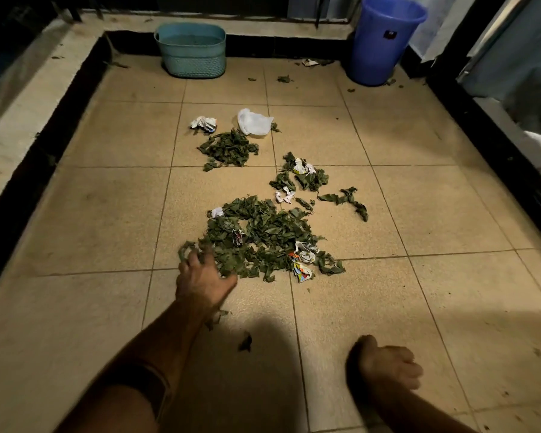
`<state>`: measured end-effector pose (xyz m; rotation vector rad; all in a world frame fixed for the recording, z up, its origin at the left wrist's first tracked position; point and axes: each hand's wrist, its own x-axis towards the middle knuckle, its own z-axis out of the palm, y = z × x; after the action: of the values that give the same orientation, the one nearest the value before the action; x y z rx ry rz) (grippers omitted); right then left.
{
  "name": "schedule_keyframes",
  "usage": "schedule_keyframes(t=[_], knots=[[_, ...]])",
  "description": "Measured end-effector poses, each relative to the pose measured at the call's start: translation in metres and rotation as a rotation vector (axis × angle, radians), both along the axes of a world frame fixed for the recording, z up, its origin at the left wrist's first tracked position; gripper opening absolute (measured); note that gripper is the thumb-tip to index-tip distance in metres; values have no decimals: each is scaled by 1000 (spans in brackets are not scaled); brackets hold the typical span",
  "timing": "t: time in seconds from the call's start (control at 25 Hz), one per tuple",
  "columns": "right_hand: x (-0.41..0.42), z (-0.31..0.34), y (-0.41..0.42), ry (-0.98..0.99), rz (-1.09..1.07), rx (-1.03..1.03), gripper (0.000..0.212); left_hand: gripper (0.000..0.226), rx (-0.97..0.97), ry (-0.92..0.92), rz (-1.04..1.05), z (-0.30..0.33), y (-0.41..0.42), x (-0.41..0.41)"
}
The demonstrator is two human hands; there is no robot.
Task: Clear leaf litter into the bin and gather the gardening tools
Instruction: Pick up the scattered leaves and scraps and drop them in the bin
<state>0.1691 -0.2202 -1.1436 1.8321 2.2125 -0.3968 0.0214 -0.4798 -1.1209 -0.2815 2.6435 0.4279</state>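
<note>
Matt speckled floor tiles (113,195), glossy blue plastic bin (384,42), crumpled paper (203,122)

Dim warm light, dark shadow near bottom, edges bowed and blurred
</note>
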Motion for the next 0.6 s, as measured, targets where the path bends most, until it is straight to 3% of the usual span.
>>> schedule_keyframes(t=[0.08,0.2,0.28,0.36,0.44,0.6], knots=[[-33,8,-26,175,112,-130,54,98,123,10,-65,2,15,2],[-92,19,-47,368,544,-481,38,89,130,95,-206,11,26,-5],[-124,32,-47,358,728,-352,37,84,12,210,-244,21,22,-14],[-148,45,-39,366,737,-165,49,93,-85,250,-238,28,13,-26],[-165,49,-28,339,771,-114,65,118,-134,189,-262,28,5,-39],[-192,45,-24,83,1114,-260,122,149,-53,6,-320,22,5,-59]])
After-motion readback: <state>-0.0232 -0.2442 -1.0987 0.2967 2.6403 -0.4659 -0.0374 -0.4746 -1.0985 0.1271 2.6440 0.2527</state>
